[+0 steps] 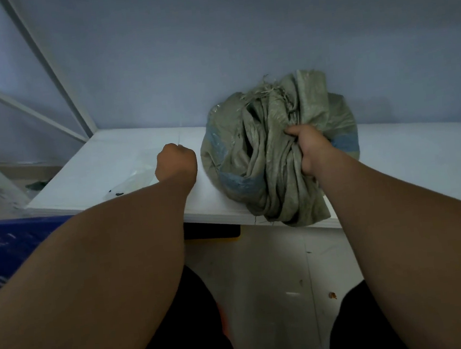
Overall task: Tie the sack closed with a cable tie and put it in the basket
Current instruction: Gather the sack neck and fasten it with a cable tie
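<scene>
A grey-green woven sack [266, 147] with blue stripes lies crumpled on the white table [125, 157], its lower folds hanging over the front edge. My right hand [307, 149] grips a bunch of its gathered cloth on the right side. My left hand [176, 163] rests on the table just left of the sack, fingers curled into a fist; a thin pale sliver shows at its top, and I cannot tell what it is. The blue basket [6, 249] sits low at the left, below the table edge.
A clear plastic bag [131, 184] with small dark bits lies on the table near my left forearm. A white metal frame [51, 73] rises at the left. The wall stands right behind the table. Floor and my dark-clad legs are below.
</scene>
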Motion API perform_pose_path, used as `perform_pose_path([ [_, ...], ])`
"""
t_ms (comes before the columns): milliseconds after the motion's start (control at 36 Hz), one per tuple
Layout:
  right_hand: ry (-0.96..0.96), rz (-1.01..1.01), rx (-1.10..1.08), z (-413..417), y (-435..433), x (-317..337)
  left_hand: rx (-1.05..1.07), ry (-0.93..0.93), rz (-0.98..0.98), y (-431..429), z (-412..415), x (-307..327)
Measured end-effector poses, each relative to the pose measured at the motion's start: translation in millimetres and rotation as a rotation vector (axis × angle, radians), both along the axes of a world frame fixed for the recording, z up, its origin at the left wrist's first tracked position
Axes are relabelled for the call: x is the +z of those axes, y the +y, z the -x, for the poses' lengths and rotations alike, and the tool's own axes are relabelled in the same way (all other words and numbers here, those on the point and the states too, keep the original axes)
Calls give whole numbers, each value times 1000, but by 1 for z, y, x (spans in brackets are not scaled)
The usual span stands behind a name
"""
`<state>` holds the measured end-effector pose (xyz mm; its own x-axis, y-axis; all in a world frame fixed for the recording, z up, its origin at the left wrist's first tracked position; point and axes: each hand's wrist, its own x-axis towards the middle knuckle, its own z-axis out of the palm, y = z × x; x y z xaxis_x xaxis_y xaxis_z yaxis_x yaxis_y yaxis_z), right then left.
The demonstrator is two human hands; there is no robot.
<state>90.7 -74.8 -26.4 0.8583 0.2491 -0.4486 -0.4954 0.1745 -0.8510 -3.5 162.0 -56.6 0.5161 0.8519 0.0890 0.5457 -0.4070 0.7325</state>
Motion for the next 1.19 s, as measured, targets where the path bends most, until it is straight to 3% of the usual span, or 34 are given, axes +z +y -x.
perform_pose_path([
  [194, -87, -38, -103, -8, -10, 6, -76, -125, -159, -22, -2, 36],
  [500, -272, -234, -305, 26, -24, 78, -204, -280, -228, -64, -5, 74],
  [722, -314, -289, -280, 32, -37, 85, -329, -286, -113, -86, 0, 86],
  [1083, -367, -276, -154, 29, -61, 91, -717, -259, -12, -103, 10, 106],
  [1194, -375, -272, -132, 32, -68, 92, -766, -283, 114, -112, 13, 115],
])
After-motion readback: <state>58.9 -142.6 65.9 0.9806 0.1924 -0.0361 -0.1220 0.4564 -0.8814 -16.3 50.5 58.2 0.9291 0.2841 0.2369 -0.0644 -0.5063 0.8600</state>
